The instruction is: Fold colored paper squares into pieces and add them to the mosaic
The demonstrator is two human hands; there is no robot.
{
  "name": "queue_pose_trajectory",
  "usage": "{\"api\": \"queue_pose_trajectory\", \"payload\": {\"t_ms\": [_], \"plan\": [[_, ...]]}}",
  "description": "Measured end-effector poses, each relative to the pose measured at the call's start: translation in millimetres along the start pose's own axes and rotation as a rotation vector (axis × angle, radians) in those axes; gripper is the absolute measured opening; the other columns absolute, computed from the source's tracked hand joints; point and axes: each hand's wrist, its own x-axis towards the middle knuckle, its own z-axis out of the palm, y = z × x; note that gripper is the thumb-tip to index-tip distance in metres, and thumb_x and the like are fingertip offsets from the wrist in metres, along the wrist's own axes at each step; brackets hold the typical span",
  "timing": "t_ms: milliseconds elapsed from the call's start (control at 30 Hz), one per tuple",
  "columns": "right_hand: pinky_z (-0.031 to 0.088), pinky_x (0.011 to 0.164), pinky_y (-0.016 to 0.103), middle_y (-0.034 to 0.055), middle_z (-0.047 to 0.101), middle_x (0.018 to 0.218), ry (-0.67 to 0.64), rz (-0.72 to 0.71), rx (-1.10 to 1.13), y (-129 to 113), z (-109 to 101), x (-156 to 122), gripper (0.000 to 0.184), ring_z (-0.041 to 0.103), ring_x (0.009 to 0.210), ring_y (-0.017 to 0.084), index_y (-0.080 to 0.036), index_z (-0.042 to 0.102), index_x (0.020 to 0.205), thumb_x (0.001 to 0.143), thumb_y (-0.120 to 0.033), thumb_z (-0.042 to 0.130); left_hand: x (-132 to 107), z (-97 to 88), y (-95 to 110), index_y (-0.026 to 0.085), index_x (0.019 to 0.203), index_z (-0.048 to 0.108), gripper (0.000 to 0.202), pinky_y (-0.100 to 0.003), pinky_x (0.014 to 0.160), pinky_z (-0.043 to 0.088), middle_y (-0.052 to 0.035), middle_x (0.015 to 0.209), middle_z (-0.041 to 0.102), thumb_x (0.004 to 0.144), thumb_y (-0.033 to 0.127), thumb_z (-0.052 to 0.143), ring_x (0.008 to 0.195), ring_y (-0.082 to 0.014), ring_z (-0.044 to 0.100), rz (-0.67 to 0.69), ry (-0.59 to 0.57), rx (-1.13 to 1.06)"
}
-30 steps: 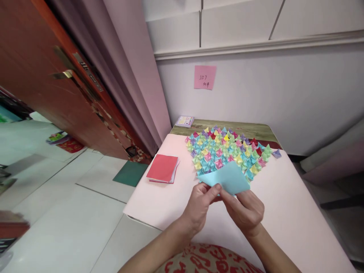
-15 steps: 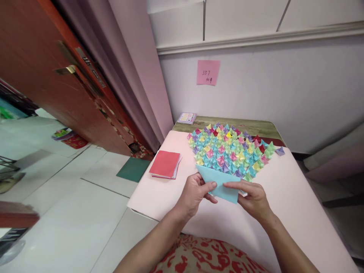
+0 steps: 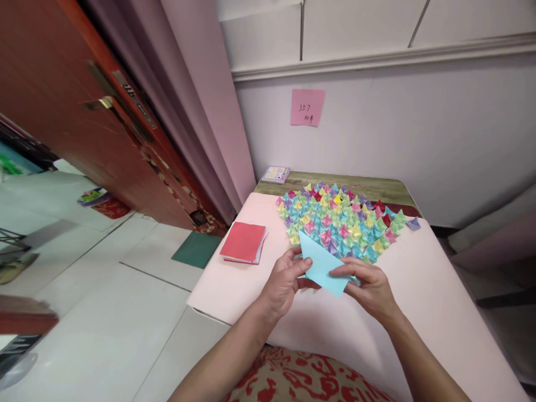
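The folding in hand looks only partway along. A light blue paper [image 3: 321, 263] sits between the fingers of both hands, doubled over into a roughly slanted, flat shape with one corner pointing up and away from the fingers. It has none of the peaked form of the folded paper pieces [image 3: 326, 218] that spread across the worktop [image 3: 435, 312] just beyond the fingertips. Those many-coloured pieces appear finished, standing close together in a broad patch; one purple piece [image 3: 414, 224] lies just apart, beyond the right fingers and further right. Judging by them, several more creases are left for the blue paper. To the left of the left fingers lies a red-topped stack [image 3: 243, 242], well apart from them.

The left hand [image 3: 285, 282] grips the paper's left side, thumb pressed on the facing surface and the other fingers curled behind and beneath it. The right hand [image 3: 372, 285] holds the right side, the index finger laid almost straight over the face while the rest tuck below and behind; how tightly those hidden fingers close I cannot tell. Both forearms rise from the near edge and angle inward, wrists slightly bent, so the fingers face each other across the paper.
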Motion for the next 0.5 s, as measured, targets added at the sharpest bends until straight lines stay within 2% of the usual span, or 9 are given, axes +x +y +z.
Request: {"api": "queue_pose_trajectory", "payload": {"t_ms": [133, 233, 367, 500], "plan": [[0.058, 0.072, 0.030, 0.0046, 0.075, 0.094, 0.089, -0.034, -0.134, -5.9, 9.1, -4.1, 0.020, 0.072, 0.090, 0.022, -0.027, 0.076, 0.097, 0.083, -0.019, 0.062, 4.4, 0.1, -1.2, 0.018, 0.119, 0.051, 0.061, -0.029, 0.074, 0.053, -0.0046, 0.096, 0.066, 0.066, 0.020, 0.082, 0.084, -0.0169, 0.066, 0.081, 0.134, -0.144], [0.059, 0.075, 0.030, 0.0035, 0.075, 0.094, 0.132, -0.063, -0.187, -9.6, 12.3, -5.0, 0.025, 0.072, 0.092, 0.021, -0.027, 0.075, 0.097, 0.084, -0.016, 0.058, 6.0, 1.4, -2.9, 0.020, 0.122, 0.050, 0.065, -0.031, 0.077, 0.053, -0.0055, 0.100, 0.068, 0.066, 0.022, 0.083, 0.088, -0.0182, 0.067, 0.123, 0.224, -0.155], [0.058, 0.078, 0.030, 0.0053, 0.073, 0.100, 0.087, -0.066, -0.157, -12.9, 12.1, -3.8, 0.035, 0.070, 0.100, 0.022, -0.026, 0.072, 0.104, 0.085, -0.010, 0.048, 5.2, 2.4, -7.1, 0.016, 0.113, 0.056, 0.057, -0.031, 0.074, 0.053, -0.0065, 0.095, 0.070, 0.063, 0.022, 0.084, 0.084, -0.0195, 0.068, 0.070, 0.158, -0.140], [0.056, 0.083, 0.033, 0.0063, 0.072, 0.104, 0.029, -0.065, -0.143, -12.0, 12.0, -4.0, 0.034, 0.068, 0.104, 0.023, -0.024, 0.070, 0.110, 0.083, -0.011, 0.053, 4.9, 1.2, -10.4, 0.015, 0.111, 0.058, 0.055, -0.030, 0.072, 0.052, -0.0059, 0.092, 0.071, 0.063, 0.018, 0.084, 0.082, -0.0194, 0.068, 0.107, 0.148, -0.143]]}}
